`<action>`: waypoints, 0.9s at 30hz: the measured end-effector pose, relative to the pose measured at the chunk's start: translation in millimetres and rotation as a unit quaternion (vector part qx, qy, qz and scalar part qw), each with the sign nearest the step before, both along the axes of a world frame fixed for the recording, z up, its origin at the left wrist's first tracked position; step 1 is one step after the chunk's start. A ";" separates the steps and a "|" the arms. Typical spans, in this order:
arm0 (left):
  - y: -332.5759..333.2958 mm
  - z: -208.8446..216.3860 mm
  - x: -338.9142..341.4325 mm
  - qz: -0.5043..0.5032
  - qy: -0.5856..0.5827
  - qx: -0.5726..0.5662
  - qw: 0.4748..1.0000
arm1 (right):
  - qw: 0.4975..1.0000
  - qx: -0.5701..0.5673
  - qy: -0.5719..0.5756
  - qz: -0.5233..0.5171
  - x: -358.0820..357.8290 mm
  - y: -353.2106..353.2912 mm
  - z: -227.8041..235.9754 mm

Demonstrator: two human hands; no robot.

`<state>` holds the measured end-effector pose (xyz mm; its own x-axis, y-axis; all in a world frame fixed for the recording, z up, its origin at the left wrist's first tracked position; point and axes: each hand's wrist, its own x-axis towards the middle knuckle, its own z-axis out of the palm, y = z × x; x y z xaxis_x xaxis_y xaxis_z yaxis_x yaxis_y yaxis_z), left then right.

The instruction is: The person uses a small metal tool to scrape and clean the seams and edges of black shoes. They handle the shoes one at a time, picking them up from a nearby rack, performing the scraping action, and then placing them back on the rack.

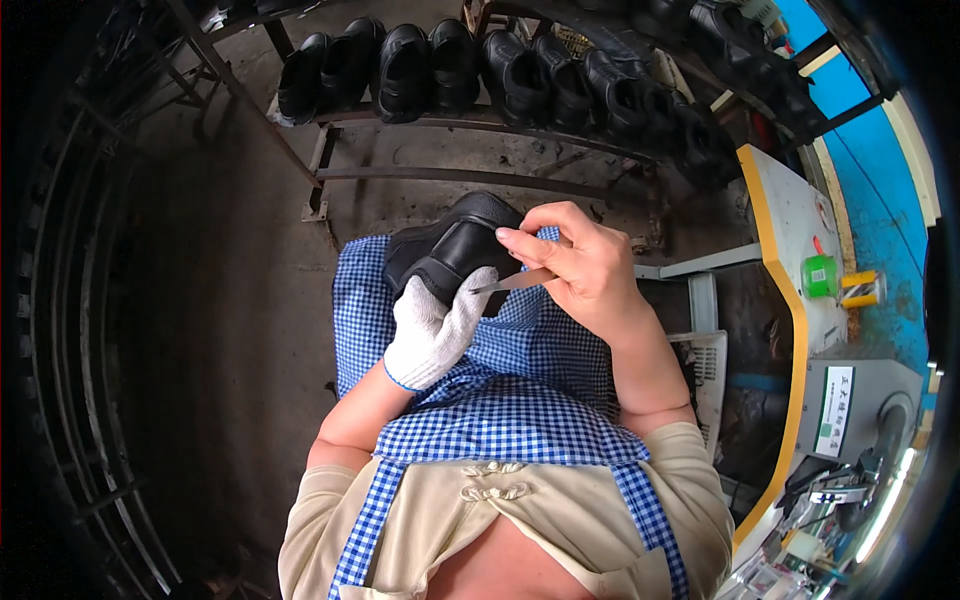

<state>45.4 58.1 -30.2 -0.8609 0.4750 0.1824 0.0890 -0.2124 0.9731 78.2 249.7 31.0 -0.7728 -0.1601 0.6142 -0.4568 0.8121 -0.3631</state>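
Note:
A black leather shoe (455, 245) is held over my lap, tilted. My left hand (432, 335), in a white knitted glove, grips its near side with the thumb raised along it. My bare right hand (585, 262) is closed on a thin, pointed metal blade (515, 281), whose tip points left toward the gloved thumb. The thumb and forefinger of that hand pinch together at the shoe's right edge; whether they hold anything there is too small to make out. Part of the shoe's right side is hidden behind my right hand.
Beyond my knees a metal rack (450, 178) carries a row of black shoes (403, 75). To my right stands a yellow-edged table (785, 290) with a green tape roll (820, 276) and a grey machine (858, 408). Metal rails (90, 380) run along the left.

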 end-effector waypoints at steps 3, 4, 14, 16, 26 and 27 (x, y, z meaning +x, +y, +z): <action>-1.6 -7.8 -2.2 -0.017 0.006 -0.005 1.000 | 0.997 0.054 0.021 0.043 -6.7 6.4 1.0; -1.5 -10.9 -2.5 -0.008 0.015 -0.017 1.000 | 0.995 0.082 0.033 0.045 -9.8 6.6 0.3; -0.5 3.4 -0.6 -0.026 -0.097 -0.024 0.995 | 0.948 -0.311 -0.061 -0.003 -21.9 12.5 -47.3; -2.0 2.3 -2.3 -0.021 -0.111 -0.013 0.994 | 0.933 -0.349 -0.086 -0.023 -17.4 13.0 -42.7; -1.6 -1.1 -5.4 -0.015 -0.073 0.016 0.997 | 0.990 -0.139 -0.021 -0.011 -1.0 -1.1 -13.9; -2.5 -1.0 -5.3 -0.013 -0.061 0.005 0.998 | 0.993 -0.114 -0.004 -0.014 -0.9 -2.5 -13.5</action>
